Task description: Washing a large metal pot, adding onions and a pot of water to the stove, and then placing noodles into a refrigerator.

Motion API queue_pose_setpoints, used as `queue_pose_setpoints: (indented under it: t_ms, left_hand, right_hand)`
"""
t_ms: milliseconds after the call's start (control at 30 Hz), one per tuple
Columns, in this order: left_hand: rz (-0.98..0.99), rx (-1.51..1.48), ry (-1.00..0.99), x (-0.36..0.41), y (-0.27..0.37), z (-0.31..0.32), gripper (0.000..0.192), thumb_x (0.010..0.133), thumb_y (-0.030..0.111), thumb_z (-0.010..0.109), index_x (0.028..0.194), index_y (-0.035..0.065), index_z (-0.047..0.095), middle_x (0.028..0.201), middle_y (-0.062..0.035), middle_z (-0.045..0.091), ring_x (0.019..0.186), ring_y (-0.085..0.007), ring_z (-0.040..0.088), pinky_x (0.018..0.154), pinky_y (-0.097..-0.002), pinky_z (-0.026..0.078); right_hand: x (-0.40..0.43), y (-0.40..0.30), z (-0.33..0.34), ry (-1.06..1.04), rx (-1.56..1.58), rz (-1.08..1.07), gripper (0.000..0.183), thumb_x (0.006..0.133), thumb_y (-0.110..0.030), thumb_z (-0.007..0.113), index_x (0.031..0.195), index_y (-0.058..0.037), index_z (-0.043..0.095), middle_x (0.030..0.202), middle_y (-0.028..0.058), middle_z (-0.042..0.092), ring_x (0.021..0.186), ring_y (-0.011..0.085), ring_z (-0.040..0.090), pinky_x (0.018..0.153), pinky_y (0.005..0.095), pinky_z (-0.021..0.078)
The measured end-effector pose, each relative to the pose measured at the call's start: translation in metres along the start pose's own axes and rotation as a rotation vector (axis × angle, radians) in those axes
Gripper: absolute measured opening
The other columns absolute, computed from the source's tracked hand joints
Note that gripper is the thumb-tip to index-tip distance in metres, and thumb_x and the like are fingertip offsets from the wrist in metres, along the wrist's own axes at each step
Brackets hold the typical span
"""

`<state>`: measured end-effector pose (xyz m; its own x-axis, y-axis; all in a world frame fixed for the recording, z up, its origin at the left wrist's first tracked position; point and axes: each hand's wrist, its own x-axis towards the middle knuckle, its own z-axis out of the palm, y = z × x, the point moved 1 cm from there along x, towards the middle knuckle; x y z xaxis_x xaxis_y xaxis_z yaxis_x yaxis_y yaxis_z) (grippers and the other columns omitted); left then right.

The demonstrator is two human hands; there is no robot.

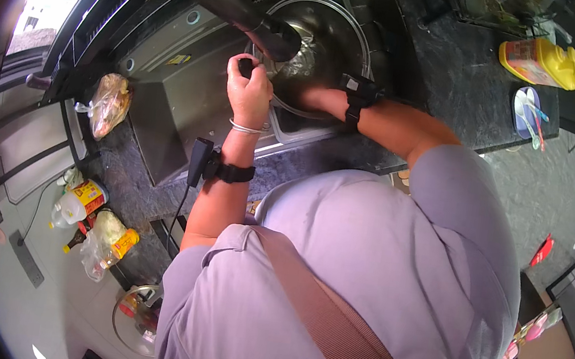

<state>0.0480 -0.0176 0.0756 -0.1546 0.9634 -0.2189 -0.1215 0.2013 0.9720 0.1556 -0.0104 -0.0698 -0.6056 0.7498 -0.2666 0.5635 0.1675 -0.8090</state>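
A large round pot or pan with a bright metal rim (pixel 366 44) sits in the dark sink (pixel 207 83). At its near-left side, my left hand (pixel 249 91) is closed around a short black handle (pixel 245 68). My right hand (pixel 314 98) reaches down over the near rim into the vessel. Its fingers are lost in shadow and water, so whether they grip anything is hidden. A thick black faucet (pixel 263 28) comes in from the upper left, its spout above the vessel. Shiny rippling water (pixel 302 60) shows beneath the spout.
A food item in a plastic bag (pixel 111 105) lies on the counter left of the sink. Several bottles (pixel 81 202) and a glass lid (pixel 134 319) are at lower left. A yellow jug (pixel 541 62) and a small dish with spoons (pixel 528 113) stand on the right counter.
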Motion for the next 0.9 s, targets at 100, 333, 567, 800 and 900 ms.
queue_pose_setpoints:
  t_ms: [100,333,567,800,900]
  left_hand:
    - [0.008,0.024,-0.002,0.001,0.002,0.009,0.014,0.08,0.002,0.048,0.091,0.0057,0.042,0.056,-0.0007,0.042,0.038,-0.0079,0.037,0.032,-0.022,0.028]
    - [0.026,0.064,0.008,0.0,0.0,0.009,0.014,0.079,0.003,0.048,0.091,0.0055,0.041,0.057,-0.0009,0.042,0.038,-0.008,0.039,0.031,-0.0226,0.028]
    - [0.035,0.086,0.028,-0.003,0.003,0.01,0.014,0.075,-0.001,0.045,0.088,0.0042,0.043,0.062,-0.0041,0.045,0.039,-0.011,0.043,0.035,-0.0246,0.035]
    - [0.025,0.126,-0.011,-0.007,0.006,0.012,0.016,0.075,-0.001,0.045,0.089,0.0048,0.041,0.057,-0.0043,0.044,0.038,-0.0114,0.042,0.035,-0.0257,0.034]
    - [0.051,0.14,-0.037,-0.006,0.003,0.015,0.016,0.076,0.0,0.045,0.09,0.0046,0.041,0.053,-0.0035,0.044,0.038,-0.0107,0.041,0.035,-0.0247,0.032]
  right_hand:
    - [0.002,-0.067,-0.033,0.079,0.955,0.172,0.03,0.09,-0.02,0.04,0.113,-0.007,0.055,0.112,0.0101,0.055,0.101,0.0168,0.051,0.083,0.0291,0.0413]
    - [-0.017,-0.086,-0.042,0.205,1.481,-0.059,0.009,0.085,-0.018,0.049,0.083,-0.0112,0.056,0.07,-0.0011,0.052,0.066,0.0087,0.05,0.061,0.0265,0.0396]
    - [-0.073,0.024,-0.042,-0.052,-0.226,-0.307,0.025,0.075,-0.016,0.049,0.095,-0.006,0.06,0.084,0.0131,0.061,0.079,0.0293,0.059,0.067,0.0367,0.0466]
    - [-0.054,0.054,-0.131,0.015,-0.989,-0.235,0.035,0.064,-0.021,0.056,0.098,-0.0151,0.063,0.101,0.0023,0.059,0.103,0.0217,0.045,0.086,0.0285,0.036]
    - [-0.019,0.079,-0.124,0.389,-1.237,-0.482,0.039,0.061,-0.023,0.059,0.097,-0.0092,0.06,0.113,-0.0024,0.049,0.102,0.0191,0.042,0.082,0.0343,0.0356]
